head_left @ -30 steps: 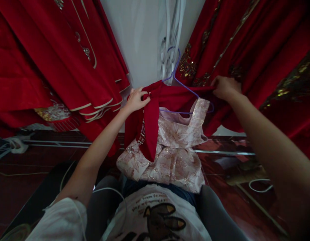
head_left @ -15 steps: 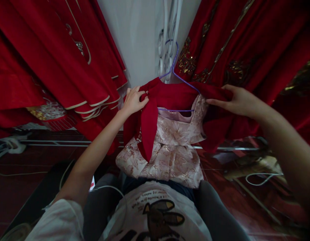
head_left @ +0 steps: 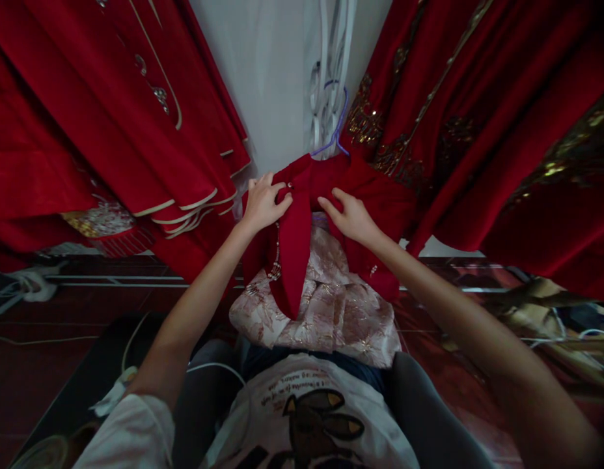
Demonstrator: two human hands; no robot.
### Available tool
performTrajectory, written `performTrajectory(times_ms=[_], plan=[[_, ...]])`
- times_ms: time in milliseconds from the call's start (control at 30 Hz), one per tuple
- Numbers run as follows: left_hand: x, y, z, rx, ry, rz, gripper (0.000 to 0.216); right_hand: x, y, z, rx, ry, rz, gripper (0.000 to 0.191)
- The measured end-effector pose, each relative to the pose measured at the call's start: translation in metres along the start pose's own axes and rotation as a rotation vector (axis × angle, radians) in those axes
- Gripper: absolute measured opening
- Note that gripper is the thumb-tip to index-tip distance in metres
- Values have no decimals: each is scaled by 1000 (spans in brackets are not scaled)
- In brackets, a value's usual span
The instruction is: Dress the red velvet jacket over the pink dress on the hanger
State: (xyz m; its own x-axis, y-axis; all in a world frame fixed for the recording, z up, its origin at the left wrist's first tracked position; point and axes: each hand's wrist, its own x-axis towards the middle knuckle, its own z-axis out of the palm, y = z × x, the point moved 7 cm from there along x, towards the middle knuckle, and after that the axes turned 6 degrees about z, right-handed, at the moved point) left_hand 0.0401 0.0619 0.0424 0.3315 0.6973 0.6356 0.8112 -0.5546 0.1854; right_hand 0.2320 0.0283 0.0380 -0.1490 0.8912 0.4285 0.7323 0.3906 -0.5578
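Observation:
A red jacket [head_left: 295,260] with beaded trim hangs on a purple hanger [head_left: 342,124], over a pale pink dress [head_left: 331,312] with a floral brocade pattern. My left hand [head_left: 265,207] is closed on the jacket's front panel near the shoulder on the left. My right hand [head_left: 351,218] holds the opposite front panel, drawn in over the dress bodice. The dress neckline is mostly covered by red cloth, and its skirt spreads down toward my lap.
Red garments with pale piping [head_left: 185,163] hang on the left. More red garments with gold embroidery [head_left: 458,130] hang on the right. Behind the hanger is a white metal frame [head_left: 326,65]. A low rail [head_left: 126,281] crosses near the tiled floor, and cables lie about.
My right hand has moved inward from the right, bringing the jacket's front panel across the dress bodice. The left hand keeps nearly the same place on the jacket.

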Motion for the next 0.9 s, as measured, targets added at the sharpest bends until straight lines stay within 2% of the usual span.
performTrajectory(times_ms=[133,200,333,433,533,633,700,800,900], plan=[[-13,13,-7,-21,71,38,23,-20,5,-3,6,35,33,40],[-27,28,-1,-32,95,48,24,-28,11,-5,-2,61,41,37],[-59,62,39,-65,-3,33,26,-36,18,-3,-14,61,58,35],[-75,87,69,-109,-79,96,20,-35,17,-3,-3,91,61,33],[-78,101,76,-211,-29,120,14,-34,15,-1,20,105,48,29],[-74,96,68,-337,128,24,8,-38,18,6,93,94,39,26],[-73,86,65,-438,244,-79,14,-43,22,12,192,96,38,23],[-74,68,73,-680,369,-252,20,-51,31,21,382,111,44,24],[-74,56,87,-930,419,-349,26,-57,38,25,505,157,53,28]])
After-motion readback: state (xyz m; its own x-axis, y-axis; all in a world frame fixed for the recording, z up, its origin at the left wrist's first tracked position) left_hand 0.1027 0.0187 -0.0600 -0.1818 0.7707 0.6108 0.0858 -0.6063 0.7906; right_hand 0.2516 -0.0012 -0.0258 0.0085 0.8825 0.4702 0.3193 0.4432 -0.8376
